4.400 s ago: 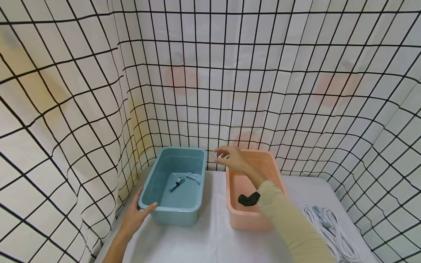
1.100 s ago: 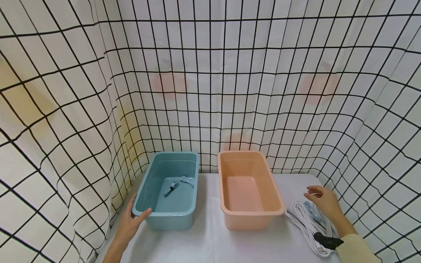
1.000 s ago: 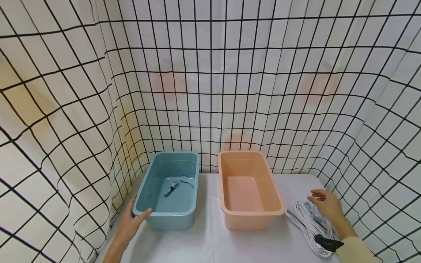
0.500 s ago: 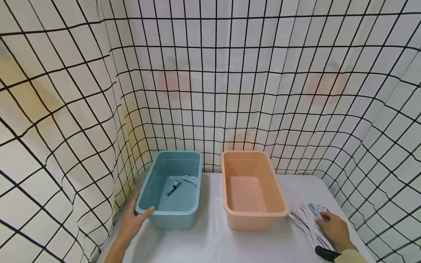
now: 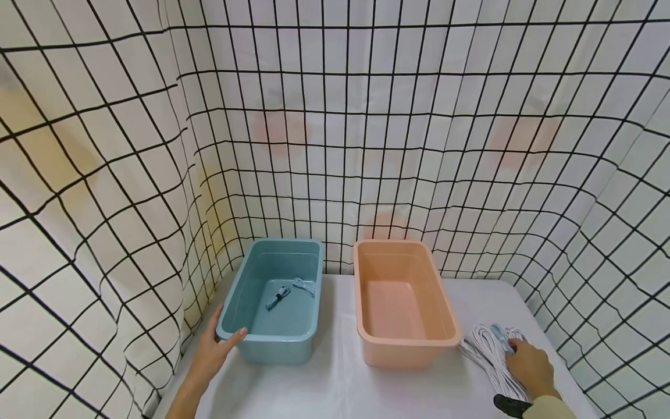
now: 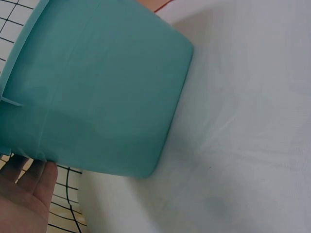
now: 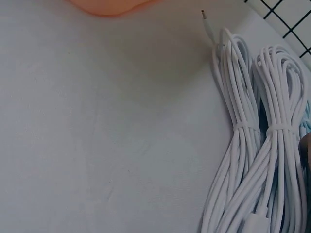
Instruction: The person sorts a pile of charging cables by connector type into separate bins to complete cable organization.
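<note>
My left hand grips the near left corner of a blue plastic bin, thumb on the rim and fingers along the outer side. Inside the bin lie two small bundled cables, a bluish one with a dark tie and a pale one. At the right of the table, my right hand pinches a light blue cable lying among long white cable bundles. The right wrist view shows these white bundles close up, with only a sliver of the hand at its right edge.
An orange plastic bin, with nothing in it, stands between the blue bin and the cables. White cloth covers the table. Black netting over white sheeting encloses the back and both sides.
My right hand has come from above the orange bin to the cables at the right, then down onto the light blue one. The left hand stays on the blue bin's rim.
</note>
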`<state>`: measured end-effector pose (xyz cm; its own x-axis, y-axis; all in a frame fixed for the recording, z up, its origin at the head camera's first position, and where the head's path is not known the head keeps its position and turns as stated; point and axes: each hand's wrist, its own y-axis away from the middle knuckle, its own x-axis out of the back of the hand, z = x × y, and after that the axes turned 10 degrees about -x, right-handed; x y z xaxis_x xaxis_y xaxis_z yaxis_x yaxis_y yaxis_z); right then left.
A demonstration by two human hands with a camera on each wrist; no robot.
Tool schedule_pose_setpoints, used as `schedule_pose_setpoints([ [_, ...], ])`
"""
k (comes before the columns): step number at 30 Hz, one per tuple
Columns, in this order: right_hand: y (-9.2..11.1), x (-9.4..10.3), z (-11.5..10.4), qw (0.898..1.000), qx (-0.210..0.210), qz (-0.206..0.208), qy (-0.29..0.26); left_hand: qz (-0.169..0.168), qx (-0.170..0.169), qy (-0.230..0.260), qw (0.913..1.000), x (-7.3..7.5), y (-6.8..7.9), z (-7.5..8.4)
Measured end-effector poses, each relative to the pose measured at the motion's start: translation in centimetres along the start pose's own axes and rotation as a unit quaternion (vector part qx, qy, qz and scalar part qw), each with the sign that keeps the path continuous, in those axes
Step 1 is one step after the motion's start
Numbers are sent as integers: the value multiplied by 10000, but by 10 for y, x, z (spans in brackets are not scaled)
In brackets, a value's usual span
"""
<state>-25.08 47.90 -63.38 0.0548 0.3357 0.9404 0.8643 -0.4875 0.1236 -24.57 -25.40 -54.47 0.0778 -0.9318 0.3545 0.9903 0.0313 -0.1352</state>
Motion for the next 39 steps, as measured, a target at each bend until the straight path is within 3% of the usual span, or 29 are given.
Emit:
schedule_pose_setpoints([
  [9,2,6,-6,9996,-246,-121,-87,-39,-44,-86,9999,0,0,1],
  [15,2,13,0,9972,-211,230,-687,-62,-184,-119,9997,-2,-2,2],
  [27,3,41,-7,9862,670,499,-1431,-80,-173,-27,9998,0,3,1],
  [33,4,69,-32,9794,652,598,-1813,-30,-228,16,9997,2,2,-1],
  [39,11,96,-59,9714,955,795,-2023,-57,-198,-46,9998,0,1,-2],
])
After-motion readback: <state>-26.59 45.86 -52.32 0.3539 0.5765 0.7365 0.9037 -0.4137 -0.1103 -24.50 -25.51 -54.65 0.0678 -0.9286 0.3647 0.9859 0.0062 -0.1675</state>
